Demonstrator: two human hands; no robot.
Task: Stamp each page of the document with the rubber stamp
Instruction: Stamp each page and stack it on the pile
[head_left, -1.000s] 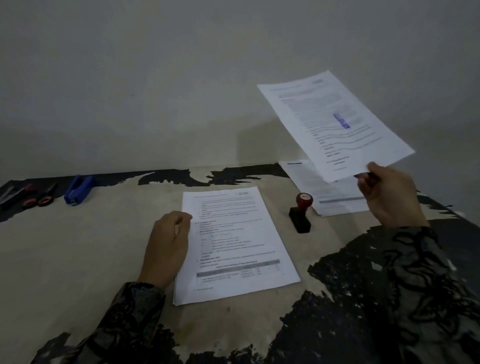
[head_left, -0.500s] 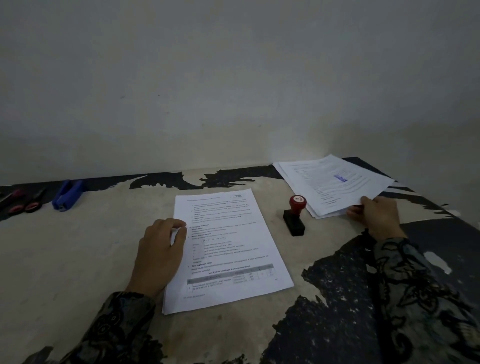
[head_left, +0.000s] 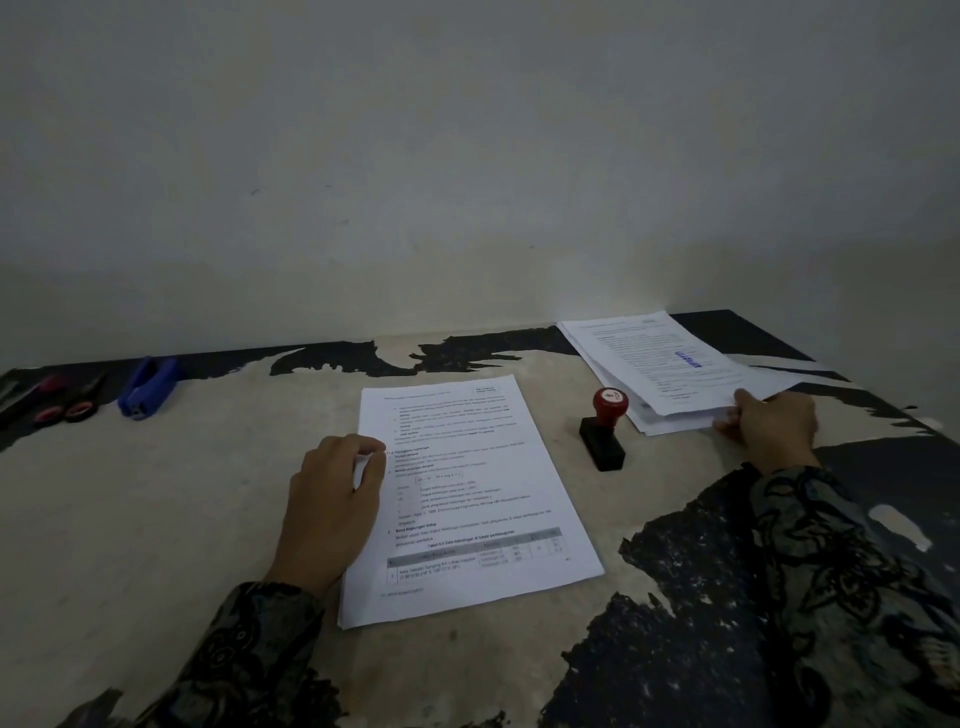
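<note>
The unstamped document stack (head_left: 467, 493) lies in the middle of the table. My left hand (head_left: 332, 509) rests on its left edge with loosely curled fingers, holding it down. The rubber stamp (head_left: 605, 428), with a red knob on a black base, stands upright just right of the stack, and neither hand touches it. At the back right lies a pile of pages; its top sheet (head_left: 670, 364) bears a blue stamp mark. My right hand (head_left: 769, 426) pinches the near edge of that top sheet, which lies flat on the pile.
A blue stapler (head_left: 148, 387) and red-handled scissors (head_left: 62, 402) lie at the far left by the wall. The table top (head_left: 156, 519) is beige with worn black patches. A plain wall rises right behind the table.
My right hand has brought the stamped sheet down from the air and laid it on the pile at the back right. The left hand and the stamp have stayed put.
</note>
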